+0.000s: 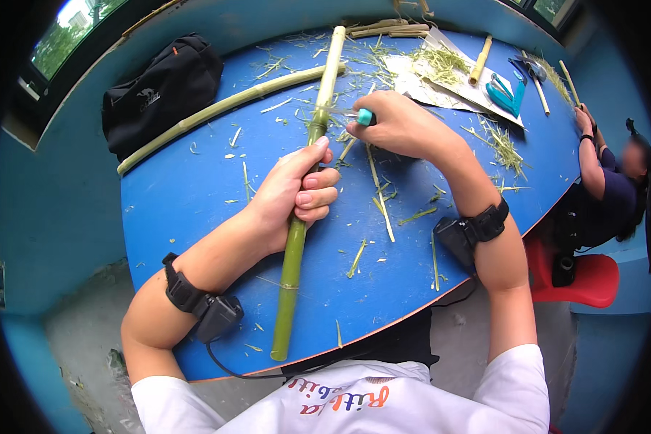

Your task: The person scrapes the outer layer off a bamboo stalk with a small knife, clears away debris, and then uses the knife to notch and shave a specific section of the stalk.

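A bamboo stalk (291,264) slants across the table in front of me, green at its near end and peeled pale at its far end. My left hand (293,189) is wrapped round its middle. In my right hand (401,124) is a knife (367,117) with a teal handle, gripped just right of the stalk. Its thin blade points left and reaches the stalk where green meets pale; blur hides whether it cuts in. Green and pale shavings (378,189) lie around both hands.
A second bamboo stalk (224,116) lies at the left beside a black bag (163,90). On the blue table (195,210), back right, are cardboard (412,83), a shaving pile (441,65) and a teal tool (505,94). Another person (600,173) works at the right, near a red stool (579,278).
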`<state>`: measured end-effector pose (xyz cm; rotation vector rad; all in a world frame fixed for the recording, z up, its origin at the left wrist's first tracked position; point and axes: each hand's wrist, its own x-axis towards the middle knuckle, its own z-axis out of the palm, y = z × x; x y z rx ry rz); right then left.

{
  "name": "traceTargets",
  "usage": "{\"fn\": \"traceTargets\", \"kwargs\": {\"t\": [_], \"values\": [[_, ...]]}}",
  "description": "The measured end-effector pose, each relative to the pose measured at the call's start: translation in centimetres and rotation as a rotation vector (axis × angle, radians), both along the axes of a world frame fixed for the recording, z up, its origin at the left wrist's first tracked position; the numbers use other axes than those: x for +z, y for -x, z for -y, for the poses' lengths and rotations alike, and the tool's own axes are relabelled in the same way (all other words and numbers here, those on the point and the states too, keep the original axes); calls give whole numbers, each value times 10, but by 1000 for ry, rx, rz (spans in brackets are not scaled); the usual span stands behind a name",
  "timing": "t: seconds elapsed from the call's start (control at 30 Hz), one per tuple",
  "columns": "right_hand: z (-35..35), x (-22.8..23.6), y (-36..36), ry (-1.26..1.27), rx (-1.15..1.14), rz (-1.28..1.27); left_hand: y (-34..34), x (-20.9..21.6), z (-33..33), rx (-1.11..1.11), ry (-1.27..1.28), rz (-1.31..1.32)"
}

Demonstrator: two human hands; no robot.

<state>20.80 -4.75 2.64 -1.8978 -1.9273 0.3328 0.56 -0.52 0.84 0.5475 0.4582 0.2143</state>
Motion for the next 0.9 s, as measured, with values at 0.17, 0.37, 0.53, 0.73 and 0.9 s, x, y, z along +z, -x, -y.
{"fn": "traceTargets", "kwargs": {"t": [0.17, 0.37, 0.53, 0.73, 0.9], "values": [[5, -2, 4, 29, 22, 25, 4, -2, -1, 10, 13, -8], [2, -7, -2, -106, 84, -88, 4, -2, -1, 13, 49, 29], [0, -2, -5, -60, 73, -79, 3, -3, -1, 69, 87, 64], [4, -1, 0, -25, 103, -190, 2, -3, 1, 80, 94, 45], [0, -5, 1, 1, 67, -183, 4, -7, -4, 45, 139, 55]]}}
